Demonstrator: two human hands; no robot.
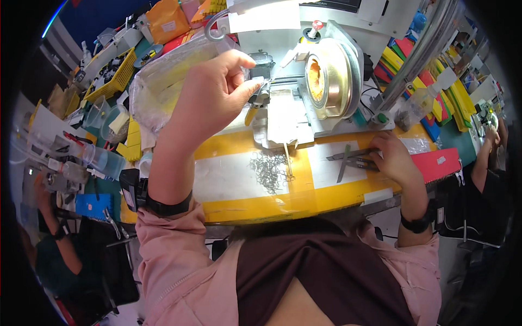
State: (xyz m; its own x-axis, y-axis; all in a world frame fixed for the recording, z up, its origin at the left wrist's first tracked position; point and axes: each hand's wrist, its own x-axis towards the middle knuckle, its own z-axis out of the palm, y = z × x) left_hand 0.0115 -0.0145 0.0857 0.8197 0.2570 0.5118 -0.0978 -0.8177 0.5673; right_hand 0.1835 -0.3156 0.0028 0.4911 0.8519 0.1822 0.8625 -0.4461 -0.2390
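My left hand [215,92] is raised over the bench, thumb and fingers pinched on a small metal piece at the black feed head [262,68] of a white bench machine [326,117]. A brass-coloured wire spool [324,79] stands on that machine. My right hand [392,157] rests on the yellow work surface [255,204], fingers on dark flat tweezers [353,157]. A heap of small bent wire pieces [269,171] lies between my hands on a white sheet.
A clear plastic bag [163,81] lies left of the machine, with a yellow parts basket [111,73] and clear cups [103,114] beyond. Coloured foam blocks [435,92] stack at the right. Other people sit at the far left [49,239] and far right [489,163].
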